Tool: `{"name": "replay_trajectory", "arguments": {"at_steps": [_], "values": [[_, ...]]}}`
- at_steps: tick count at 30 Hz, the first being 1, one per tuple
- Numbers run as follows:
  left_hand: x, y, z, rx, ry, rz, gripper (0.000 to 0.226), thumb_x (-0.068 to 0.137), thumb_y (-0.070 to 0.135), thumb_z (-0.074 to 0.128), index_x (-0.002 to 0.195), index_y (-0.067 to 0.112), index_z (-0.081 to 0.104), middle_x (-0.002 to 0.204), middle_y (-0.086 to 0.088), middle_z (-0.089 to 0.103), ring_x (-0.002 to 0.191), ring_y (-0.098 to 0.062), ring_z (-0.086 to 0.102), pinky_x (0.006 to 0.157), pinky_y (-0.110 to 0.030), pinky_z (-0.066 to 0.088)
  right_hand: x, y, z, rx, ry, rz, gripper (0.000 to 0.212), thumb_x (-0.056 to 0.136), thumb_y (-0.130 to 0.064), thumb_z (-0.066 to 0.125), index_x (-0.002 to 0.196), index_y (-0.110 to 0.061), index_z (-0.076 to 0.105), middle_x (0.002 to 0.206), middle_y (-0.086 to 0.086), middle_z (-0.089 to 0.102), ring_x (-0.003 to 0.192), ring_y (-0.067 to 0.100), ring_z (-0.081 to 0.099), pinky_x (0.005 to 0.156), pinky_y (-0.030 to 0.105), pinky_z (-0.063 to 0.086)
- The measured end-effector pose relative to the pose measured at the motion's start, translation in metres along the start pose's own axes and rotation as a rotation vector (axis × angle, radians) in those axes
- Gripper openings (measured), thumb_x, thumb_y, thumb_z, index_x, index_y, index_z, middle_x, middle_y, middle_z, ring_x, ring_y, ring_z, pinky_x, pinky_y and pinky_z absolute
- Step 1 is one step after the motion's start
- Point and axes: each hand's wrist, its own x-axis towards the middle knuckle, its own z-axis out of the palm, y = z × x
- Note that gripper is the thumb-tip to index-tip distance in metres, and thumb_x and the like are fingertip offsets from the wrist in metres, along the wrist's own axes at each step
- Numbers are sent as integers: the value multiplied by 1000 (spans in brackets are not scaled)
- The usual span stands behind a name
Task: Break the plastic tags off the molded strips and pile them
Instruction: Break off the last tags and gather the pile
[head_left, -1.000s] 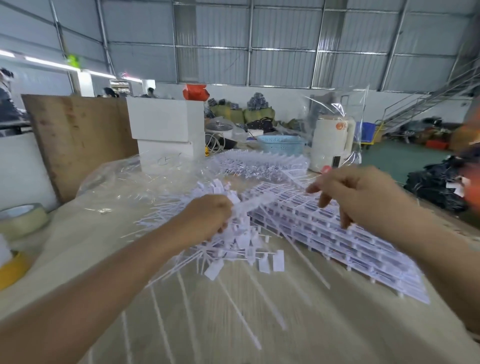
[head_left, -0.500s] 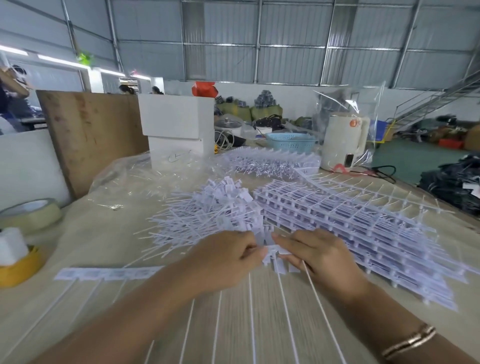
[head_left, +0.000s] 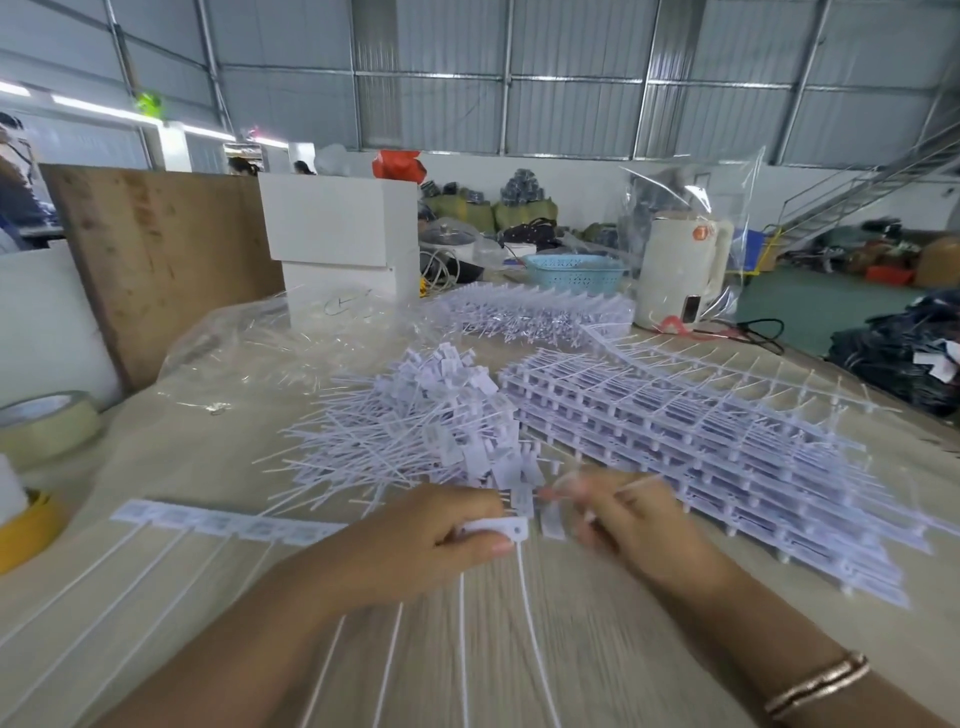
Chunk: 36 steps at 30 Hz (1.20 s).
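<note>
Since half a second ago your hands have parted slightly at lower centre: your left hand (head_left: 431, 540) pinches the strip's (head_left: 228, 525) end tag (head_left: 498, 529); your right hand (head_left: 618, 512), blurred, seems to pinch a thin stem. You're mid-snap; next, toss it onto the pile (head_left: 431, 431) just above

White boxes (head_left: 340, 228), a tape roll (head_left: 44, 427), a blue basket (head_left: 574, 270).
</note>
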Motion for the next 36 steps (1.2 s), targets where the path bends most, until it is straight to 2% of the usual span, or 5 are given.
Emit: {"name": "replay_trajectory", "arguments": {"at_steps": [3,7,15,29,36], "values": [[-9,-4,-11,-88,15,-47,34,89,48,49,78,17,52,60,11,35,54,-4,33,53,-16,27,-2,4,-21,-61,172,63,26,94,-26,44,98,-32,68,80,-12,68,72,2,59,68,10,44],[-7,-1,-17,-124,23,-114,17,85,25,43,81,32,57,71,16,53,63,-5,45,61,-21,33,-5,15,-14,-655,-177,-66,46,95,-16,52,133,-38,42,115,-19,47,105,3,50,102,29,35],[-7,0,7,21,46,-207,44,94,14,43,127,42,36,105,24,45,60,-2,47,59,-18,39,-4,8,6,-890,-259,-193,62,80,-25,38,142,-31,38,105,-11,43,95,9,48,80,26,29],[-2,12,11,-48,177,-98,19,97,26,47,115,28,52,110,19,45,100,-1,54,90,-23,43,-3,-3,18,-927,193,-584,33,94,-37,47,111,-20,70,75,-3,68,60,16,64,49,30,49],[-7,1,-2,28,67,-71,27,90,48,47,68,33,45,55,11,40,50,-4,37,51,-19,26,-6,-7,16,-794,75,-535,31,96,-37,45,110,-26,70,82,-4,71,68,14,67,54,32,50]]}}
